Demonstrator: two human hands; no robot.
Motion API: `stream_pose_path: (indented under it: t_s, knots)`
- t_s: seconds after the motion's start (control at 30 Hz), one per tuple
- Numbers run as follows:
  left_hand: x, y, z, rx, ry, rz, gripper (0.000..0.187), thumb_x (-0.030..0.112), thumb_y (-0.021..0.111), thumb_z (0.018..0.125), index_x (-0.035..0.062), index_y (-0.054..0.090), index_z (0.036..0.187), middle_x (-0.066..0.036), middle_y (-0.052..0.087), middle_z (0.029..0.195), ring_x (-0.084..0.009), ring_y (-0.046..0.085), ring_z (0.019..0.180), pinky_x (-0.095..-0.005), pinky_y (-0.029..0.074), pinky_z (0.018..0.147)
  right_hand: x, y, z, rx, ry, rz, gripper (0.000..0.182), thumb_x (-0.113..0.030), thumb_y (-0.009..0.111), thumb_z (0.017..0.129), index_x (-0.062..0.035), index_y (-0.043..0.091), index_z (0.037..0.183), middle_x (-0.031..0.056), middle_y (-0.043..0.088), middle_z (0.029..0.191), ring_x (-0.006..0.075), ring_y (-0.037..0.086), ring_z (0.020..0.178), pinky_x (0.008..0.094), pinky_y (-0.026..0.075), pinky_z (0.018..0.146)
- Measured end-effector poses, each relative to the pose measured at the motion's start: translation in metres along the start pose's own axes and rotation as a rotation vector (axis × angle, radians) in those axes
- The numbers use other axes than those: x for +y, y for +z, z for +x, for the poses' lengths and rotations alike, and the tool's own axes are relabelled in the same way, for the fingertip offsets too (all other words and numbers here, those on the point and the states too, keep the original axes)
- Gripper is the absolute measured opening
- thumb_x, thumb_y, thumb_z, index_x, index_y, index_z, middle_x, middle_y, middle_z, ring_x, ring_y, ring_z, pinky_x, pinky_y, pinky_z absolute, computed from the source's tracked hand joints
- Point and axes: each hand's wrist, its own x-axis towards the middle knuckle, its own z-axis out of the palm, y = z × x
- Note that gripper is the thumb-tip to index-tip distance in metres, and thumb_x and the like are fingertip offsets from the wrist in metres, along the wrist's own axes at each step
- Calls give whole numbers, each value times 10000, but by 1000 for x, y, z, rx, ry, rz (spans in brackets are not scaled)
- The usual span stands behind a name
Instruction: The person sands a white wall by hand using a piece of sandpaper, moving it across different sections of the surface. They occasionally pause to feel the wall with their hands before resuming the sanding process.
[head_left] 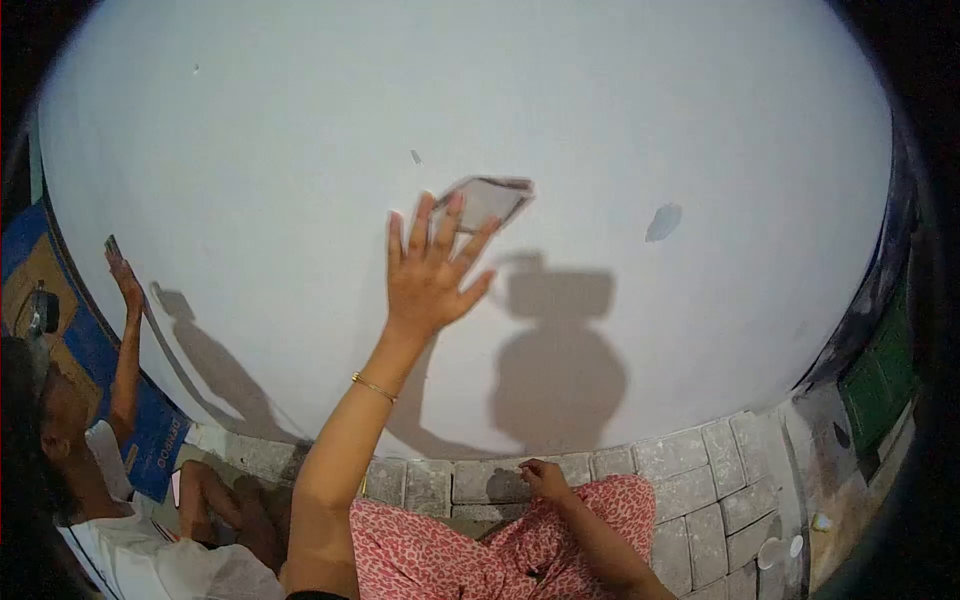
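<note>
My left hand is raised to the pale wall, fingers spread and thumb out to the right; a thin bracelet circles the wrist. Behind its fingertips lies an angular pale grey piece with dark, slightly doubled edges. Whether this is a loose sheet or part of the wall, I cannot tell. Low in front of the wall, my right hand is held over the pink patterned cloth on my lap, its fingers curled together. What they may enclose is hidden.
On the wall are a grey patch and a small mark. At left, a person reaches up, one hand at the wall beside blue cardboard. Grey paving bricks run along its foot. A green panel stands right.
</note>
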Motion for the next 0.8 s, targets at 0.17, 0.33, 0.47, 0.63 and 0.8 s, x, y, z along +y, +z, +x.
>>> stream_pose_path:
  t_s: [0.17,0.33,0.47,0.63,0.8]
  knots:
    - [-34,7,26,282,-572,84,605,573,429,883,352,309,1433,-56,169,1540,-282,111,1423,-522,70,1139,2,0,-1,25,8,56,315,-299,550,899,-26,653,1020,192,672,901,309,666,783,386,506,712]
    - [-11,-15,37,-12,-73,11,693,458,519,891,173,258,1466,-131,147,1532,-331,80,1418,-562,60,1118,10,8,4,47,-26,-34,319,-303,548,896,-26,655,1011,181,679,887,322,665,800,403,506,728]
    - [-70,-4,68,277,-418,113,698,541,492,866,254,270,1462,-90,122,1547,-321,72,1422,-591,46,1107,1,0,1,35,1,0,323,-309,558,885,-29,655,1014,184,679,866,334,662,811,416,502,735]
    - [-51,-20,78,-68,133,65,687,535,512,855,284,285,1452,-71,167,1539,-314,89,1421,-543,51,1133,-4,-1,4,-75,110,-67,318,-214,531,917,12,610,1126,153,692,967,205,671,885,325,518,762]
    - [-85,-23,65,222,-413,165,650,469,468,904,178,289,1457,-154,159,1524,-384,97,1404,-603,83,1090,1,-2,2,-61,4,-83,314,-200,527,918,19,601,1131,157,689,976,197,668,870,320,517,755]
